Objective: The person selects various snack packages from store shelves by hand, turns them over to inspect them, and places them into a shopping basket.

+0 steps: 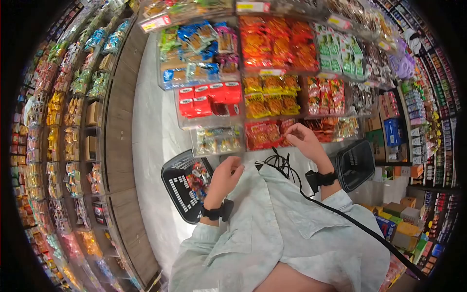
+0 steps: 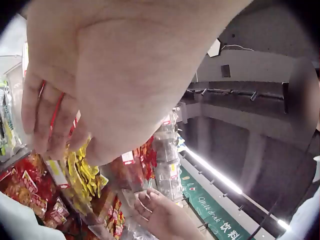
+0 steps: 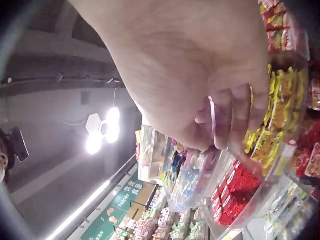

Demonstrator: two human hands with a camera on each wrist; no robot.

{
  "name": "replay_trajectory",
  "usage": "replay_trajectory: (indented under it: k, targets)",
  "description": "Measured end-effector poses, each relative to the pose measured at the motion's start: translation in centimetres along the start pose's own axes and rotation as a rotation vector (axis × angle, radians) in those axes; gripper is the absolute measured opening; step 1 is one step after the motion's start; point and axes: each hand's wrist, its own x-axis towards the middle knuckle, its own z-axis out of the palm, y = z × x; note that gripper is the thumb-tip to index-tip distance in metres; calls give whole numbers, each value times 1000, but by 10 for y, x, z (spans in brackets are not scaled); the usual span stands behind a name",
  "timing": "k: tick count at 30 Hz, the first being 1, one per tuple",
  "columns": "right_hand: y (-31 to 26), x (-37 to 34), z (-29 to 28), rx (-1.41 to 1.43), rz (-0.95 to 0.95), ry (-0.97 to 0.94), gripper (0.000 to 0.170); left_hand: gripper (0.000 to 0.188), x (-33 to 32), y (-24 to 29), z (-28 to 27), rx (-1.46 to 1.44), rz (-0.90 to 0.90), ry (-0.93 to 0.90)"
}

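In the head view the left hand (image 1: 224, 176) hangs with loosely bent fingers above the right side of a black basket (image 1: 171, 187) that holds colourful packets (image 1: 198, 181). Nothing is in that hand. The right hand (image 1: 307, 141), also loosely bent and empty, is in front of red snack bags (image 1: 262, 135) in the lowest shelf row; contact cannot be told. The left palm (image 2: 120, 75) fills the top of the left wrist view, with the other hand below it. In the right wrist view the right palm (image 3: 195, 65) is near yellow packets (image 3: 280, 107).
A second black basket (image 1: 357, 165) stands at right. Clear bins of red pouches (image 1: 209, 97), yellow packets and orange bags rise ahead. Black cables (image 1: 311, 198) cross the person's shirt. Stocked shelves line the left side, with pale floor (image 1: 151, 121) beside them; boxes (image 1: 406, 228) sit at lower right.
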Motion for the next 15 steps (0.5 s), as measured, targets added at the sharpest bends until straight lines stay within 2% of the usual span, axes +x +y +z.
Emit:
replay_trajectory:
  k: [2,5,6,10,15]
  targets:
    - [-42,31,23,-63,72,-43,16,33,15,-10,-23,-31,27,34]
    - [-72,88,58,-223,-138,-25,19,34,33,-19,-61,-24,71,47]
    - [-74,110,66,-228,-158,-27,27,34,37,-22,-73,-47,51,31]
    - [-108,173,104,-532,-401,114,39,34,48,-40,-113,-103,-27,4]
    - [-102,209,129,-764,-303,209,28,33,55,-75,-134,-142,-55,67]
